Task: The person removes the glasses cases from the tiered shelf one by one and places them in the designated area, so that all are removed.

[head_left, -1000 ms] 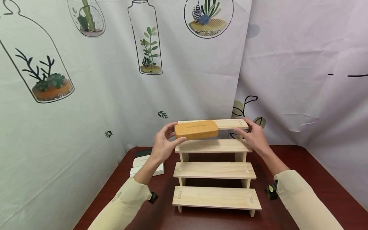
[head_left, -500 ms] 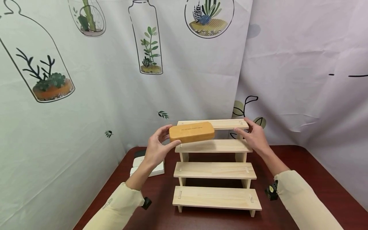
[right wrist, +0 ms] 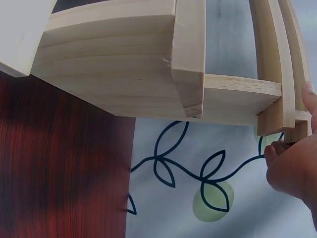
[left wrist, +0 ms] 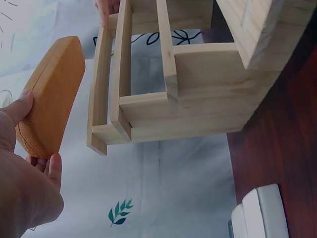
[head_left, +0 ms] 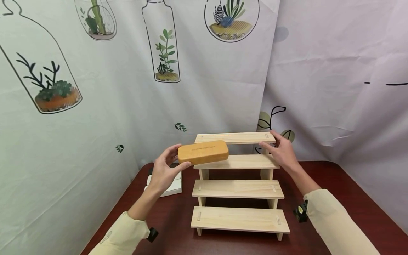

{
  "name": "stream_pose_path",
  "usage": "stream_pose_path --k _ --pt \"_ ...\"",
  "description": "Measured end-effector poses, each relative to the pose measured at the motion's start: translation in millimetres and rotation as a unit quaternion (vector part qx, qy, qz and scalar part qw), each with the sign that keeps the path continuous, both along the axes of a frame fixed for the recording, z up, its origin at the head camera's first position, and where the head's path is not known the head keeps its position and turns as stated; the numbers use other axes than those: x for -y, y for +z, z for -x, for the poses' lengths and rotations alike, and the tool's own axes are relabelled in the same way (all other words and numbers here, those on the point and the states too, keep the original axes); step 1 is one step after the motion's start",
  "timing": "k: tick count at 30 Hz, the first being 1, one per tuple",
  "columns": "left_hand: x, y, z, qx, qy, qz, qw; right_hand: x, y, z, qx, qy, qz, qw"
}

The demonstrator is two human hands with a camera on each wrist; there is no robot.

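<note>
An orange-yellow oblong case with rounded corners, like a glasses case point(head_left: 203, 152), is in my left hand point(head_left: 165, 171), which pinches its left end between thumb and fingers. In the left wrist view the glasses case point(left wrist: 54, 94) stands apart from the shelf's top board. A light wooden stepped shelf point(head_left: 239, 188) with several tiers stands on the dark red table point(head_left: 322, 212). My right hand point(head_left: 282, 150) grips the right end of its top board point(head_left: 237, 137), thumb in front and fingers behind. In the right wrist view, only part of my right hand point(right wrist: 297, 158) shows at the board's end.
White boxes point(head_left: 172, 187) and a dark flat item lie at the table's back left, partly behind my left arm. A pale curtain point(head_left: 207, 99) printed with plants in jars hangs close behind and beside the table.
My left hand has carried the glasses case left and slightly down, away from in front of the top board, uncovering that board's left end. My right hand has stayed in place.
</note>
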State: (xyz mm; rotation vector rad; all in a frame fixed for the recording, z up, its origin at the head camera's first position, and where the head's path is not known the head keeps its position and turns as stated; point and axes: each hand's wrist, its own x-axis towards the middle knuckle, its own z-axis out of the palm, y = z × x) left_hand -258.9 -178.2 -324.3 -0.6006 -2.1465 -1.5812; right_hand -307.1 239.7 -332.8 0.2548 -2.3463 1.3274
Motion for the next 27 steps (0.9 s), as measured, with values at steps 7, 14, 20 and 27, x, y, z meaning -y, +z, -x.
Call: stream_pose_path --k 7,14,20,27 --pt "10.3 -7.3 -8.3 0.004 0.015 0.011 0.9998 -0.6 -0.2 -0.1 0.005 -0.004 -0.002 1.0" --pt "22.8 -15.2 -18.1 0.012 0.038 0.03 0.9987 -0.8 -0.3 0.6 0.004 -0.006 -0.005 1.0" --pt "32.2 -22.5 -23.8 0.024 0.038 0.025 0.9987 -0.8 -0.4 1.5 -0.004 0.002 0.005 1.0" --pt "39.5 -32.5 -31.7 0.024 0.044 0.04 0.9979 -0.5 -1.7 1.8 -0.008 0.003 0.004 1.0"
